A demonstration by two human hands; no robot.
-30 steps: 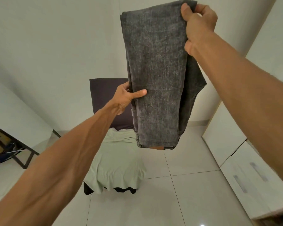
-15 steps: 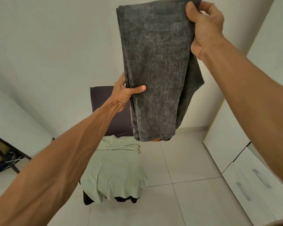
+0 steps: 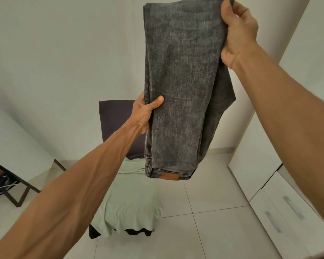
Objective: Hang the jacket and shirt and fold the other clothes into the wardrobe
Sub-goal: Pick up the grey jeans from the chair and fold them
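Both hands up: right hand [image 3: 238, 32] pinching the grey jeans [image 3: 181, 86] at the top, left hand [image 3: 145, 113] gripping their side edge. Chair [image 3: 116, 124] with a pale green shirt [image 3: 129, 202] right below, wardrobe drawers [image 3: 281, 217] on the right, open tile floor [image 3: 213, 230] between.

Grey washed jeans [image 3: 181, 81]: folded lengthwise, hanging vertically in mid-air, waistband with brown patch [image 3: 170, 177] at the bottom. Pale green garment [image 3: 131, 202]: draped over the chair [image 3: 116, 118] seat.

The grey jeans [image 3: 181, 86] are clipped at the top edge, and the left hand [image 3: 143, 114] has its fingers hidden behind them. They cover part of the dark chair [image 3: 114, 124]; clutter [image 3: 2, 182] under the desk [image 3: 22, 197] is too dim to name
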